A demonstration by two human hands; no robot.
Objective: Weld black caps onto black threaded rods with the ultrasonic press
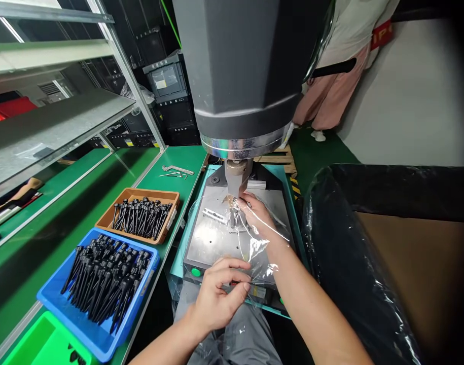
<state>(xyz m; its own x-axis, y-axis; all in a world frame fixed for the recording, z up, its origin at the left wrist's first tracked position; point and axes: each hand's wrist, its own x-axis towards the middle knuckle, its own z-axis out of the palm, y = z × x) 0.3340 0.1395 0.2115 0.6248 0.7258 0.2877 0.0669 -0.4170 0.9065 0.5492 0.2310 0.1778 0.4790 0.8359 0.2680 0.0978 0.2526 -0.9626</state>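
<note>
My right hand (257,217) reaches over the metal base plate (201,243), its fingers closed right at the tip of the machine's metal horn (236,177). What those fingers hold is hidden by the horn and by glare. Below the horn sits a small metal fixture (237,223). A clear, shiny plastic sheet (258,248) spreads over the plate and around my right forearm. At the front edge of the plate, my left hand (222,291) is curled, with thumb and fingertips pinched together at the sheet's edge.
On the green bench, a brown tray (131,191) and a blue tray (150,274) hold many black bolt-like parts. A green bin (37,344) stands nearer, and a wrench (178,170) lies behind. A box lined with black plastic (330,223) stands right. Beyond stands a person (323,96).
</note>
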